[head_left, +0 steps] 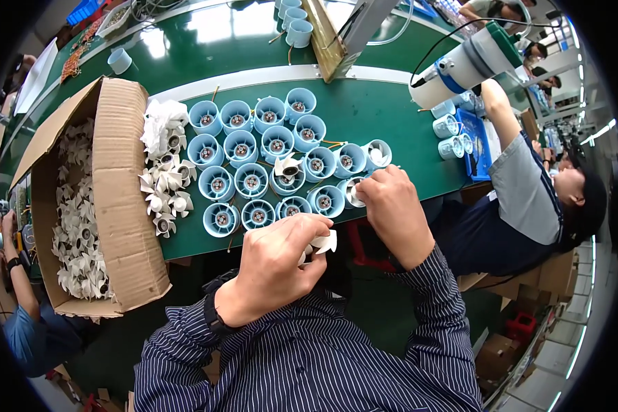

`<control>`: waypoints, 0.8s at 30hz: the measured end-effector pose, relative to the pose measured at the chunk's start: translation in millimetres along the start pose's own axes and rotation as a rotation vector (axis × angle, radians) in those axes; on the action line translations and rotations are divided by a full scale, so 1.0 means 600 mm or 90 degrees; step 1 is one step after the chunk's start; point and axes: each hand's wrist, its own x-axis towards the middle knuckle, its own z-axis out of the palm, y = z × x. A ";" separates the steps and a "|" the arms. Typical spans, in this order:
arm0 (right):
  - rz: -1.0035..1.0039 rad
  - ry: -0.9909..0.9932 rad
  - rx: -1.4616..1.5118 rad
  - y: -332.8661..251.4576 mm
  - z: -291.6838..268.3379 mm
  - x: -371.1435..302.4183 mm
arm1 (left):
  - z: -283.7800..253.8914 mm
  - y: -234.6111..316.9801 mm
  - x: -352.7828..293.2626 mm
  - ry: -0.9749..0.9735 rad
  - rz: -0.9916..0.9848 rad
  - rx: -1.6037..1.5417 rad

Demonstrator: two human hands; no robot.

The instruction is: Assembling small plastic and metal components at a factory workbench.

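My left hand is closed at the table's near edge, with a white fan impeller partly hidden in its fingers. To the right, my right hand pinches at another white impeller, which sits inside a light-blue round housing at the front right of the group. Several such blue housings stand upright in rows, their ribs and centres showing. One white impeller rests on top of a housing in the middle. White also shows inside the housing at the far right of the group.
An open cardboard box full of white impellers stands at left, beside loose impellers and a white plastic bag. A wooden post rises behind. At right are a white cylindrical device, a blue tray and a co-worker.
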 end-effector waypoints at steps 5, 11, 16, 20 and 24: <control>0.000 -0.020 -0.055 0.003 0.002 0.005 | 0.003 0.004 0.002 0.005 -0.005 -0.016; -0.017 0.016 -0.050 0.004 0.000 0.008 | 0.000 0.001 -0.004 0.006 0.000 -0.012; -0.011 -0.005 0.022 0.010 0.002 0.007 | -0.003 0.002 -0.008 -0.004 -0.049 0.008; -0.009 -0.011 -0.023 0.006 0.001 0.008 | -0.009 0.000 -0.002 -0.001 -0.016 0.025; -0.001 0.058 0.196 -0.047 -0.038 0.004 | -0.011 -0.018 -0.008 0.036 0.040 0.078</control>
